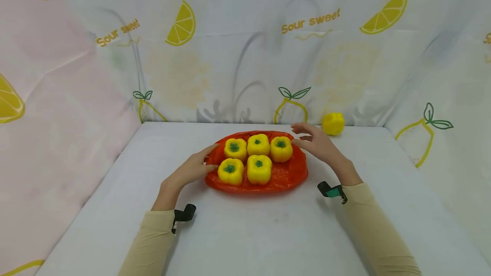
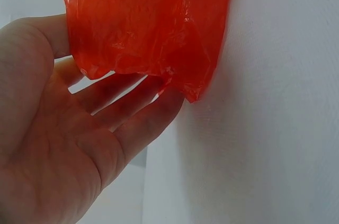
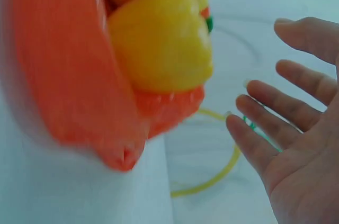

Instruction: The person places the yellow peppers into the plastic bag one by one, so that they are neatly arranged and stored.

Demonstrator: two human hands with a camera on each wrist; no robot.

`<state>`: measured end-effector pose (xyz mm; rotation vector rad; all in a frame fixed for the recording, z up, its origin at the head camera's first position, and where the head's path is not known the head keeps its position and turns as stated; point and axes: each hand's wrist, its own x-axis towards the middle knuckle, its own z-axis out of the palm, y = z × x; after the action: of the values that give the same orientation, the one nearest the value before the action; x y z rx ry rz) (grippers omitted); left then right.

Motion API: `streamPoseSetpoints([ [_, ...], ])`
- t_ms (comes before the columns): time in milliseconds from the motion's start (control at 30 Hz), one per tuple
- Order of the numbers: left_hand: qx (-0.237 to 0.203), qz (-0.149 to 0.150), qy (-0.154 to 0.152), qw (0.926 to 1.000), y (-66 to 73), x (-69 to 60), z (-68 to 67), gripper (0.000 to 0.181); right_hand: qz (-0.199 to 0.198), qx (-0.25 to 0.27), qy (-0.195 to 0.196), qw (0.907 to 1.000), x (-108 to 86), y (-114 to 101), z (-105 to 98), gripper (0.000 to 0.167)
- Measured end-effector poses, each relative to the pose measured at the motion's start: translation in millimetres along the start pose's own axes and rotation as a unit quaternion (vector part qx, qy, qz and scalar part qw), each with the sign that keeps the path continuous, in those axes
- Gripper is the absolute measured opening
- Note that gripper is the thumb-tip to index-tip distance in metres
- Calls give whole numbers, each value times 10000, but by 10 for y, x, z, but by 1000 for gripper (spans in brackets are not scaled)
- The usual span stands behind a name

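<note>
Several yellow bell peppers (image 1: 259,169) with green stems sit in a wrinkled red plastic bag (image 1: 285,178) that lies wide open on the table. At the bag's left end is my left hand (image 1: 190,168), its thumb and fingers spread and touching the edge. In the left wrist view the fingers (image 2: 145,126) run fairly straight, their tips hidden behind the red film. My right hand (image 1: 316,142) hovers by the bag's right end with loosely spread fingers, holding nothing. The right wrist view shows it apart from the nearest pepper (image 3: 164,41) and the bag (image 3: 63,65).
One more yellow bell pepper (image 1: 333,123) lies on its side at the table's back edge, just beyond my right hand. Behind the white table (image 1: 264,233) hangs a lemon-print cloth (image 1: 230,67), which also covers both sides.
</note>
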<state>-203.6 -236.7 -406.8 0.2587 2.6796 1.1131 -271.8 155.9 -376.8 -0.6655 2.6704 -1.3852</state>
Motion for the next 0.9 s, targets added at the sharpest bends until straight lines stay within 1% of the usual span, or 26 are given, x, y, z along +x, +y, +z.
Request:
streamPoseSetpoints([
  [200,23,36,23,10000,9,-6,-13,68,301,-459,190,9983,99,237,-203,50],
  [300,-6,43,18,10000,10,-5,-11,68,334,-796,363,9956,119,331,-305,50],
  [400,-22,39,13,10000,0,0,-5,68,423,-1243,672,9891,114,384,-405,49],
  [467,-15,3,20,10000,-10,5,2,68,454,-1559,901,9826,108,418,-464,47],
  [533,23,11,28,10000,-19,12,4,68,528,-1864,1045,9755,105,448,-519,46],
  [633,67,-39,31,10000,-21,16,5,68,586,-2267,1007,9670,101,487,-585,46],
  [767,56,-148,19,9999,-15,16,9,68,688,-2634,675,9599,90,525,-640,47],
  [800,74,-138,13,9999,-16,15,10,68,699,-2708,606,9582,89,534,-650,47],
  [900,55,-190,23,9998,-19,9,10,68,685,-2981,525,9506,92,544,-665,46],
])
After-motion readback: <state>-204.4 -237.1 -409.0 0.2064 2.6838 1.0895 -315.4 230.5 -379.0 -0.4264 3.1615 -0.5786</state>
